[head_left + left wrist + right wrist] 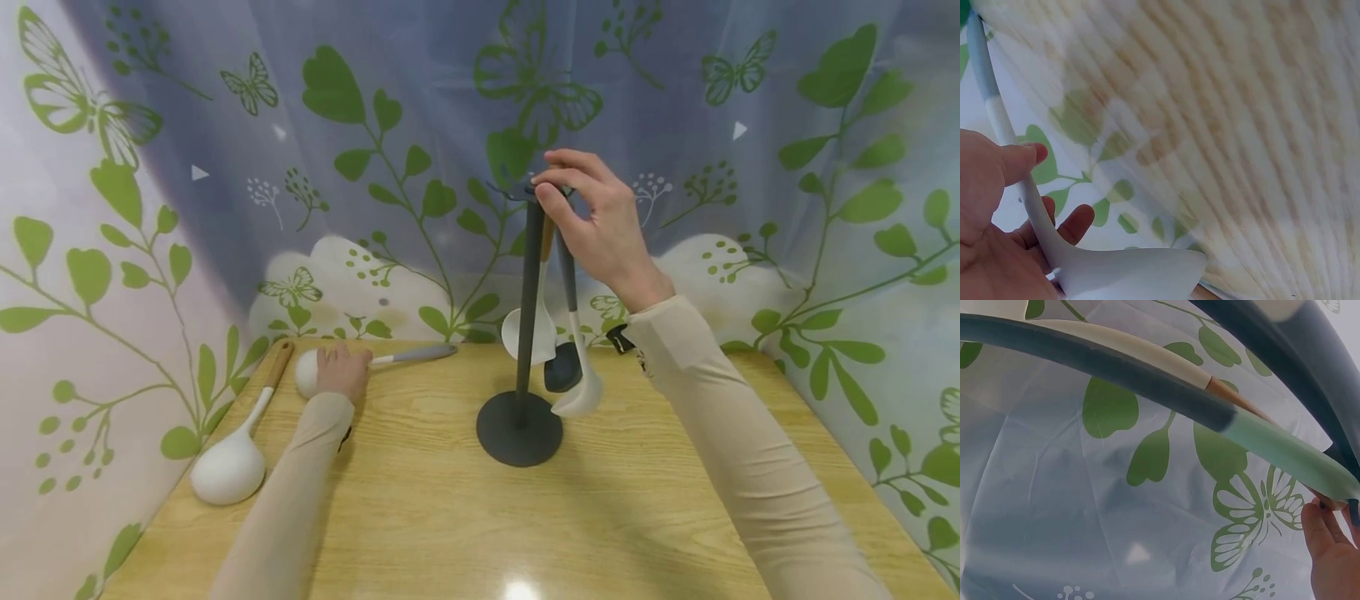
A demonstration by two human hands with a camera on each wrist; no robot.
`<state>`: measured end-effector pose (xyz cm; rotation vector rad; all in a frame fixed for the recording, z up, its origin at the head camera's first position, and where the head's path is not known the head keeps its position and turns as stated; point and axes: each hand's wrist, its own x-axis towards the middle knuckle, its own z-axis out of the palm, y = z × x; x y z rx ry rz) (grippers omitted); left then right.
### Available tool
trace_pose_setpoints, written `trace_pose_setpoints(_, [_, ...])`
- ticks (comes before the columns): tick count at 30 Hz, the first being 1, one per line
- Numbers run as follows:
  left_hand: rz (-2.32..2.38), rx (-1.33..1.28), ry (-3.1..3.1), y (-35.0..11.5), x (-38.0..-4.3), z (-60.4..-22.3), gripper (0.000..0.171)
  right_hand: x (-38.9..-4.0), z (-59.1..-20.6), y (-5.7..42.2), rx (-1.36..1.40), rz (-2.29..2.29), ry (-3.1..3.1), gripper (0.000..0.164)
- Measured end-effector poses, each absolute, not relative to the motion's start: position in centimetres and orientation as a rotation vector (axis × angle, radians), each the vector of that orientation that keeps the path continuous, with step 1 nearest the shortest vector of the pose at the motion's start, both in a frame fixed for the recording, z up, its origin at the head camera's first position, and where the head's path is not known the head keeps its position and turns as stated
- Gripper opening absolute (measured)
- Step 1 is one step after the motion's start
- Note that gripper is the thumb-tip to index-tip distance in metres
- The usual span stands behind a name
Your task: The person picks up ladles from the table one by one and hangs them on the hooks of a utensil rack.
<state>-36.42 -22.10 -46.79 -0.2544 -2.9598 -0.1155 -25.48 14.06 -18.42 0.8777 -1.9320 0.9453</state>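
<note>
At the back left of the table, my left hand (343,372) holds a white ladle (306,372) with a grey handle. In the left wrist view the thumb lies over the neck of this ladle (1041,225) and the fingers curl behind it. My right hand (600,221) is raised at the top of a dark utensil stand (527,308), fingertips pinching its hooked top. Hanging there are a white utensil with a wooden handle (528,336), a dark-headed utensil (562,368) and a white ladle with a grey handle (581,396). A mint-coloured handle (1291,453) ends near the right fingers.
Another white ladle (228,471) with a wooden handle lies bowl up-turned on the table's left side. The stand's round base (519,437) rests on the wood-grain table (450,525). A leaf-and-butterfly curtain (420,125) hangs behind and at both sides.
</note>
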Motion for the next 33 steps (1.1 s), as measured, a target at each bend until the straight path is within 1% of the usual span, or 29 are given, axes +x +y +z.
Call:
trace_pose_setpoints(8, [-0.079,-0.322,-2.931,-22.4,-36.3,-47.5,0.024,-25.3,-18.5,14.0,0.877,0.937,-1.928,0.031])
trace_pose_setpoints(13, [-0.147,-0.365,-2.923,-22.7,-36.1,-47.6,0.018,-25.2,-18.5,14.0,0.885,0.933,-1.925,0.033])
trace_pose_setpoints(16, [-0.193,-0.443,-2.879,-22.9,-36.0,-47.4,0.014,-25.2,-18.5,14.0,0.886,0.934,-1.920,0.033])
trace_pose_setpoints(20, [-0.229,-0.577,-2.790,-23.0,-35.9,-46.9,0.014,-25.2,-18.6,14.0,0.880,0.936,-1.918,0.031])
trace_pose_setpoints(24, [-0.250,-0.654,-2.712,-22.9,-35.8,-46.7,0.015,-25.2,-18.6,14.0,0.878,0.937,-1.921,0.029])
trace_pose_setpoints(30, [-0.254,-0.678,-2.643,-22.6,-36.1,-46.7,0.017,-25.3,-18.5,14.0,0.884,0.938,-1.926,0.030])
trace_pose_setpoints(33, [-0.285,-0.636,-2.658,-22.3,-36.3,-46.4,0.026,-25.3,-18.4,14.0,0.882,0.937,-1.931,0.030])
